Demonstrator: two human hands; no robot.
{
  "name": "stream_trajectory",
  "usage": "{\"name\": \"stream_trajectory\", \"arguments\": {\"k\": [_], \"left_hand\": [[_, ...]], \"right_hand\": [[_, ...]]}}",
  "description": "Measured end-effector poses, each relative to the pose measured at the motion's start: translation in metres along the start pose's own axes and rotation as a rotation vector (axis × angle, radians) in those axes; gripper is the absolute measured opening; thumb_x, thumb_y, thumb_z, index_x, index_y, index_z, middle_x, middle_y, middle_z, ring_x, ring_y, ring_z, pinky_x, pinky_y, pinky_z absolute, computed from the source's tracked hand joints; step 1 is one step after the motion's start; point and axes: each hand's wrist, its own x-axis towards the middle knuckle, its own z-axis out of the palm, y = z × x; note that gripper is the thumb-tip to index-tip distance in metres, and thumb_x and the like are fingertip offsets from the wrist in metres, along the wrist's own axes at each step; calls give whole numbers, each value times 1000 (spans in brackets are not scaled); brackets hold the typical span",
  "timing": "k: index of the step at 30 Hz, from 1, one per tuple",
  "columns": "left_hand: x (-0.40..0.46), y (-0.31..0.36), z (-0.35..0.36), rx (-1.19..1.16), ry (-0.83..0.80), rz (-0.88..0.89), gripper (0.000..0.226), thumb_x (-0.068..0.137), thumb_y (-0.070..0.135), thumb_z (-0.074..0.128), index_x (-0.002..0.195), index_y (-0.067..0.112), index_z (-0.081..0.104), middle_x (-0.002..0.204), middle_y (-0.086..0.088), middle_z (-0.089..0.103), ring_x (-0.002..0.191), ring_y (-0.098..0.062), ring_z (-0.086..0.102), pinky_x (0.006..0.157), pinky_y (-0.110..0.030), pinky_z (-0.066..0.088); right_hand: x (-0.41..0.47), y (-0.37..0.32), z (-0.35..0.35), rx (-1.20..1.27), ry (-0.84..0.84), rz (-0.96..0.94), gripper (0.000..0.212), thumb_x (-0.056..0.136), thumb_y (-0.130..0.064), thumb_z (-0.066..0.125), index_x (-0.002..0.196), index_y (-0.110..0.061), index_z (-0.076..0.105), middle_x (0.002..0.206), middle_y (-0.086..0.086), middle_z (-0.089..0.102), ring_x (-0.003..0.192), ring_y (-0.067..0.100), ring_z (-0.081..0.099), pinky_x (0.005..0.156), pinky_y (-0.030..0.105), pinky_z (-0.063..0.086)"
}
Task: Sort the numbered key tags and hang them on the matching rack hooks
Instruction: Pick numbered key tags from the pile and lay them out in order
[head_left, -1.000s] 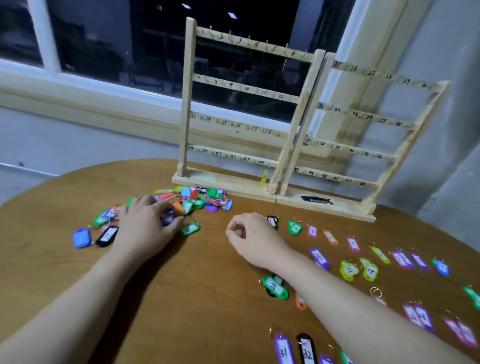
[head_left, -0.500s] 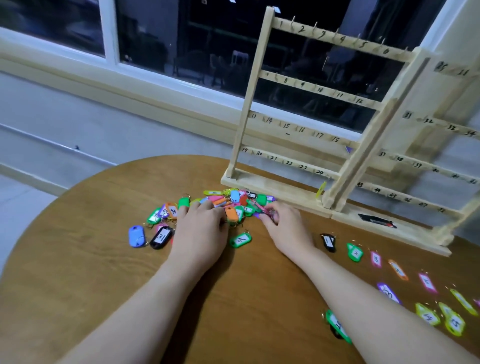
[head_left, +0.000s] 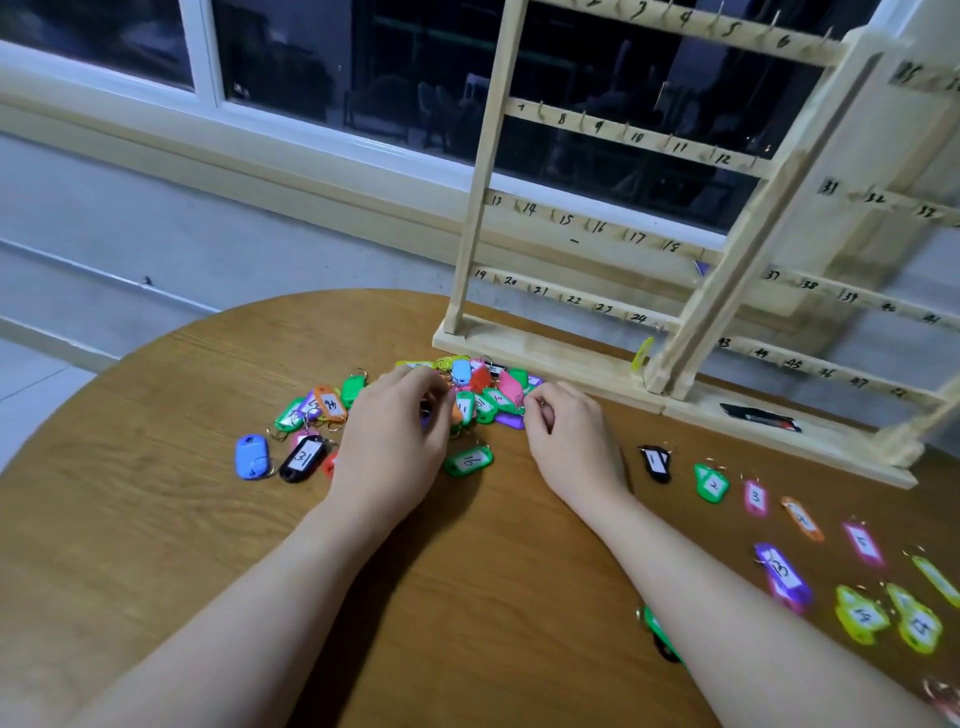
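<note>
Both hands are in the unsorted pile of key tags (head_left: 467, 395), which sits near the far edge of the round wooden table (head_left: 156, 519), just in front of the left rack (head_left: 597, 228) base. Left hand (head_left: 395, 441): fingers curled down into the pile, tips on the tags; can't tell if it actually pinches one. Right hand (head_left: 571, 447): thumb and forefinger closed at the pile's right side, apparently on a split ring or tag edge; too small to confirm which.

Sorted row runs along the table's right side: black tag 1 (head_left: 655, 462), green tag 2 (head_left: 711, 483), pink tag 3 (head_left: 756, 498), onward. Green tag 16 (head_left: 467, 461) lies loose between the hands; black tag 31 (head_left: 303, 458) and a blue tag (head_left: 251, 456) lie left of the pile. No tag hangs on any hook in view. The right rack (head_left: 857, 291) adjoins the left one.

Handling, my read: tags are light, rigid plastic, smooth, and slide easily on the wood. Rings likely snag each other in the pile. Best hold is pinching the tag body by its edges, ring left free for the hook. Not fragile.
</note>
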Motion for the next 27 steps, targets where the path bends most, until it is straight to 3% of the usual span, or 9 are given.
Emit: {"name": "stream_trajectory", "arguments": {"k": [4, 7, 17, 23, 27], "left_hand": [[-1, 1, 0, -123, -12, -95, 9, 98, 28, 62, 93, 21, 65, 78, 11, 64, 76, -10, 60, 70, -34, 47], [0, 2, 0, -137, -27, -110, 9, 98, 28, 62, 91, 23, 62, 74, 14, 62, 72, -4, 58, 65, -30, 44], [-1, 2, 0, -117, -91, -108, 7, 98, 27, 63, 93, 23, 63, 68, 7, 61, 64, -9, 56, 59, -33, 45], [0, 2, 1, -120, -105, -116, 8, 101, 25, 59, 105, 22, 64, 75, 16, 60, 70, -3, 58, 64, -33, 46], [0, 1, 1, -125, -124, -131, 19, 100, 16, 58, 118, 20, 63, 90, 10, 63, 74, -2, 55, 69, -29, 42]], "right_hand": [[-2, 0, 1, 1, 38, -44, 14, 99, -19, 56, 92, -17, 67, 80, -14, 49, 66, -1, 48, 52, 17, 29], [-2, 2, 1, 18, 54, -67, 10, 97, -19, 58, 92, -17, 67, 78, -18, 43, 64, 0, 47, 52, 19, 29], [-6, 2, 0, 128, 209, -211, 4, 88, -11, 65, 87, -14, 64, 77, -21, 39, 59, 1, 44, 51, 18, 33], [-5, 5, 1, 218, 246, -212, 6, 88, -11, 60, 84, -15, 62, 77, -14, 47, 65, 9, 49, 51, 29, 42], [-3, 6, -1, 281, 264, -132, 11, 90, -7, 59, 83, -16, 58, 73, -11, 51, 68, 10, 50, 58, 25, 40]]}}
